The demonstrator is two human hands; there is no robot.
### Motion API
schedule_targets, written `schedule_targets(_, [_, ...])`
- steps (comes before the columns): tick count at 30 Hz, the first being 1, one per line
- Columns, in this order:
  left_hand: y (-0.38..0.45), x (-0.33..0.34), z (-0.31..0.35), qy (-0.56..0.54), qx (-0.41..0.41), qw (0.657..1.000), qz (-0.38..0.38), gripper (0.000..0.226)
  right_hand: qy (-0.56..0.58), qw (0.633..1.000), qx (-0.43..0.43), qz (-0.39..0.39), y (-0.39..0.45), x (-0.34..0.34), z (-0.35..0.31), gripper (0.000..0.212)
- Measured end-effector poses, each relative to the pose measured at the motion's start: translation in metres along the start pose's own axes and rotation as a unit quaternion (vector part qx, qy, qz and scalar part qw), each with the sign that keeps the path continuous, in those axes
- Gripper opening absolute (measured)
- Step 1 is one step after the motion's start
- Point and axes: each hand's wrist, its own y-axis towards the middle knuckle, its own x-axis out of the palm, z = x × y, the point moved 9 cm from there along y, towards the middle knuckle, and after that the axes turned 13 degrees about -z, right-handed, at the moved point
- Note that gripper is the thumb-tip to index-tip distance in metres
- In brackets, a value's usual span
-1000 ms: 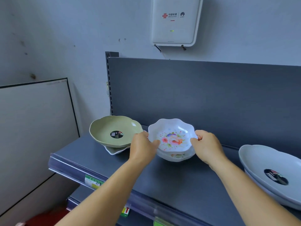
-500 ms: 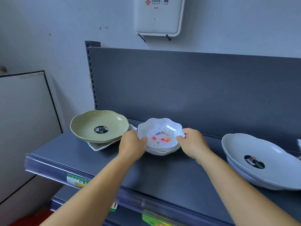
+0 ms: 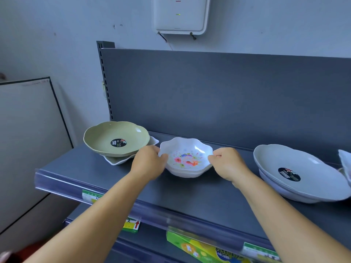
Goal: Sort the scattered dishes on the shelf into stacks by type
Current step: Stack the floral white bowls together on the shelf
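A white scalloped bowl with a flower print sits nested on another like it, mid-shelf. My left hand grips its left rim and my right hand pinches its right rim. To the left, a green bowl with a black sticker rests on a white square dish. At the right, a grey-white bowl with a black sticker lies stacked on another like it.
The dark grey shelf has a clear price strip along its front edge and a grey back panel. A white dish's edge shows at far right. A green and yellow box lies on the lower shelf.
The bowls and my hands have held their place on the shelf; only my head has shifted, bringing the view closer and more of the right-hand bowls into sight.
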Motion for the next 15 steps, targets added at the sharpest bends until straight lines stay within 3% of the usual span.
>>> schedule_targets(10, [-0.005, -0.003, 0.008, 0.063, 0.007, 0.998, 0.017, 0.040, -0.132, 0.991, 0.023, 0.002, -0.014, 0.005, -0.007, 0.035])
schedule_targets(13, [-0.013, -0.007, 0.013, 0.131, 0.022, 0.991, 0.023, 0.036, -0.177, 0.984, 0.021, -0.006, -0.018, 0.008, -0.018, 0.020])
schedule_targets(15, [-0.021, -0.017, 0.017, 0.167, 0.033, 0.984, 0.048, 0.026, -0.198, 0.980, -0.013, -0.002, -0.022, 0.012, -0.033, 0.029])
